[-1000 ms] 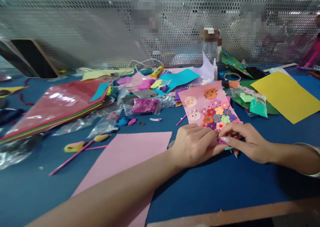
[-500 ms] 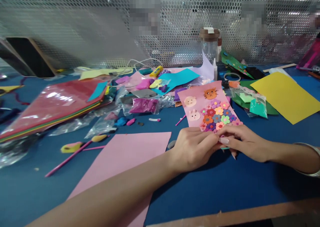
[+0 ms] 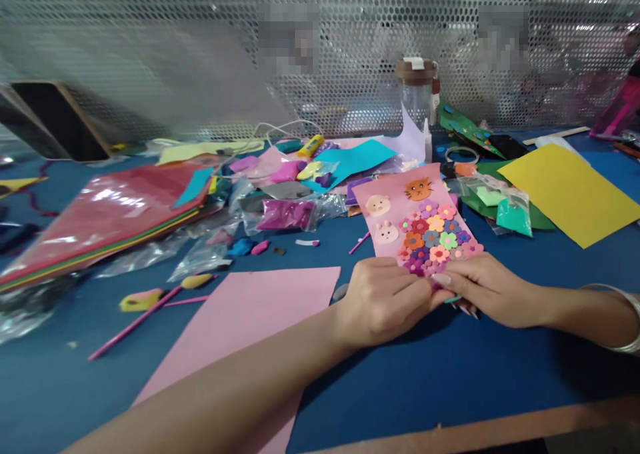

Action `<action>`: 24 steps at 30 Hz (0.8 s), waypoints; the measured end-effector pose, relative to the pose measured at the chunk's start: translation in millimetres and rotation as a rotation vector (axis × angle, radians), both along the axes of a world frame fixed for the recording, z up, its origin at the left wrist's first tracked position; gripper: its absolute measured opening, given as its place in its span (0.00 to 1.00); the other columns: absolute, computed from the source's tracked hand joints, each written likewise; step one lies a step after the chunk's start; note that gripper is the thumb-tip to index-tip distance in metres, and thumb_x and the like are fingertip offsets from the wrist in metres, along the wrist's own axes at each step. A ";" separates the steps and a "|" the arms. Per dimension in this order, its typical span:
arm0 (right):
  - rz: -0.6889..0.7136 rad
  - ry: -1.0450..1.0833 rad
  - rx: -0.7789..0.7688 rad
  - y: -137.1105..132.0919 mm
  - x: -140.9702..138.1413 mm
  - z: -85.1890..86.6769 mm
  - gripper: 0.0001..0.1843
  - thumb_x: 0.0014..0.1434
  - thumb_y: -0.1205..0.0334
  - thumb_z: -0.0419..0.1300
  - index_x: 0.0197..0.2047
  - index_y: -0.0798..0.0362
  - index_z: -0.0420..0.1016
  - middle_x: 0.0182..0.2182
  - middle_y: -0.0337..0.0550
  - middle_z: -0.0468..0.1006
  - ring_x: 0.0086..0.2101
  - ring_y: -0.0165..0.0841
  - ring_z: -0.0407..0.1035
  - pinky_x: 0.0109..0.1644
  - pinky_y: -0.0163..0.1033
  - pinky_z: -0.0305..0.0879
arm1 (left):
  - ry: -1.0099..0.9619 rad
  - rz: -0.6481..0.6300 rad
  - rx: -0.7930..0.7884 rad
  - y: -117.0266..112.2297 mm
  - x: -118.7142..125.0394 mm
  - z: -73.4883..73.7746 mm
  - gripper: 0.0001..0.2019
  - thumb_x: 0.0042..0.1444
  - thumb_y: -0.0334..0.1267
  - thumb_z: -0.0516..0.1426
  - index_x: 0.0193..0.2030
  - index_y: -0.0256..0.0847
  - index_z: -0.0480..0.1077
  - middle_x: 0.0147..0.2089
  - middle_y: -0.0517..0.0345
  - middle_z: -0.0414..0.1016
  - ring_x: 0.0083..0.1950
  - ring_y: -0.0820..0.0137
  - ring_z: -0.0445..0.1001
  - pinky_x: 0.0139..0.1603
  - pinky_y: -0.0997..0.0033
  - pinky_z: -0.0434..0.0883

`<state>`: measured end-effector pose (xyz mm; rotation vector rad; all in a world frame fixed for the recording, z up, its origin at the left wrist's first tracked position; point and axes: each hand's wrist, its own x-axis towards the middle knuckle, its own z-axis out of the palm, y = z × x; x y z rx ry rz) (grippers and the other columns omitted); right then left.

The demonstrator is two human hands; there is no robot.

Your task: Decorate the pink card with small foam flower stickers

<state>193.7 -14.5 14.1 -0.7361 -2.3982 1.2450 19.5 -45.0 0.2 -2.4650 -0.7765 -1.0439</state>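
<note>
pink card (image 3: 400, 201), crowded with foam flowers and 3 animal faces, pinched by left hand (image 3: 383, 301) and right hand (image 3: 487, 287).

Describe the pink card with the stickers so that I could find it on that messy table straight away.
On the blue table, find the two hands meeting: left hand, right hand. The pink card runs away from their fingertips. Unlike the plain pink sheet to its left, it bears an orange cat face, two pale animal faces and a patch of many-coloured flowers.

Card's (image 3: 419, 222) near edge under fingers (image 3: 440, 279)
</note>
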 end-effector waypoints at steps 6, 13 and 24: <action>-0.138 0.077 0.051 0.0 1.8 -1.2 0.20 0.61 0.57 0.43 0.19 0.55 0.56 0.13 0.33 0.60 0.15 0.21 0.55 0.20 0.28 0.52 | -0.016 0.025 -0.080 2.3 -0.8 -2.6 0.15 0.58 0.36 0.49 0.20 0.37 0.60 0.14 0.66 0.63 0.15 0.80 0.59 0.17 0.76 0.54; -0.156 0.111 -0.098 4.3 5.3 -3.8 0.21 0.59 0.55 0.45 0.18 0.55 0.58 0.12 0.33 0.60 0.15 0.21 0.57 0.19 0.28 0.53 | 0.091 -0.010 -0.086 -1.8 0.7 2.8 0.09 0.58 0.29 0.44 0.30 0.35 0.63 0.20 0.62 0.69 0.19 0.78 0.65 0.17 0.77 0.58; -0.061 0.056 -0.120 5.0 1.5 -0.4 0.19 0.58 0.53 0.49 0.21 0.55 0.57 0.14 0.32 0.61 0.16 0.21 0.57 0.20 0.28 0.53 | 0.057 0.029 -0.010 -1.7 1.6 -3.0 0.06 0.55 0.33 0.52 0.28 0.37 0.65 0.19 0.66 0.67 0.19 0.79 0.65 0.20 0.77 0.59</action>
